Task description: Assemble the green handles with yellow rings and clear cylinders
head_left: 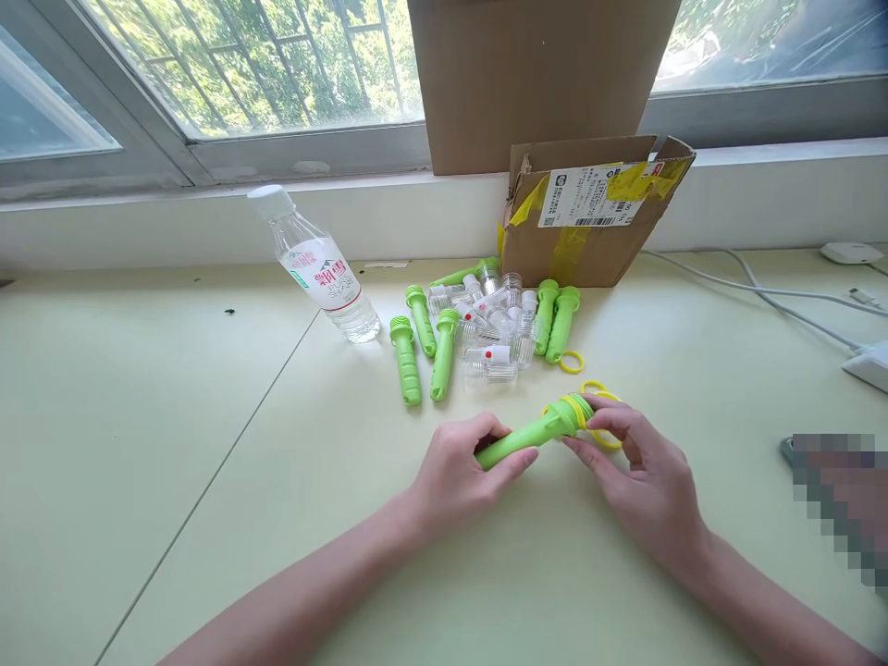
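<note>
A green tube (pixel 524 438) lies slantwise in my left hand (pixel 472 465), whose fingers wrap its lower end. Around the threaded head of this tube sits a yellow ring (pixel 577 412). My right hand (pixel 642 472) pinches at that head with thumb and fingers, at the ring's right side. More yellow rings (pixel 609 442) lie on the table just behind my right fingers, partly hidden by them. Behind my hands, several green tubes (pixel 406 365) and a pile of clear plastic bottles (pixel 491 356) rest on the table. Another yellow ring (pixel 572 362) lies near the two tubes at the right.
A water bottle (pixel 329 277) stands at the back left. An opened cardboard box (pixel 589 240) stands behind the pile, near the window wall. White cables (pixel 763 289) run along the back right. A blurred-out object (pixel 843 499) lies at the right edge.
</note>
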### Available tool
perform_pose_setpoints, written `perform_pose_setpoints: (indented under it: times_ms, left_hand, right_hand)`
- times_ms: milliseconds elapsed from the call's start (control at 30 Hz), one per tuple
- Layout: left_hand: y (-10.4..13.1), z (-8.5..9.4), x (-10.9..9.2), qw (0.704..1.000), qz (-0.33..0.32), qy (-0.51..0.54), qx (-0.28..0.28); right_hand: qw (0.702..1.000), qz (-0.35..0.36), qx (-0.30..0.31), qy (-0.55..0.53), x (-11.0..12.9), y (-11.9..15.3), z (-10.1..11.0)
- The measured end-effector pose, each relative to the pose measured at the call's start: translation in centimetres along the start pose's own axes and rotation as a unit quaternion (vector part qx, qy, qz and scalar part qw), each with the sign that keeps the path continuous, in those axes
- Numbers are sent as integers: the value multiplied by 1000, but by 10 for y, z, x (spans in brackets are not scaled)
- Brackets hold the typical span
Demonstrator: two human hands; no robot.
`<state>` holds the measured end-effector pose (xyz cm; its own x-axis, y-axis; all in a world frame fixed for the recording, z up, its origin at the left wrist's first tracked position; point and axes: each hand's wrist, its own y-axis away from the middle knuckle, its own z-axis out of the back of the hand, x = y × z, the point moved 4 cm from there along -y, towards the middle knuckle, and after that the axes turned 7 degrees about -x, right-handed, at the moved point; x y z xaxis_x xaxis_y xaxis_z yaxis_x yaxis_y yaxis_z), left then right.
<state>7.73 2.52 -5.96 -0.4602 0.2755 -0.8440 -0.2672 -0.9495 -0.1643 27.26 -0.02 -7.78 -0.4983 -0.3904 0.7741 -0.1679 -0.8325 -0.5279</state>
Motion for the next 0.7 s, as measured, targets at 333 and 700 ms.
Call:
perform_pose_setpoints:
  times_ms: [333,700]
  left_hand:
    - [-4,1,3,997,60,33,42]
    - [-4,-1,2,997,53,38,46]
  right_hand:
    - [999,28,6,20,2,0,-1]
    - [997,59,-45,-15,3,2,2]
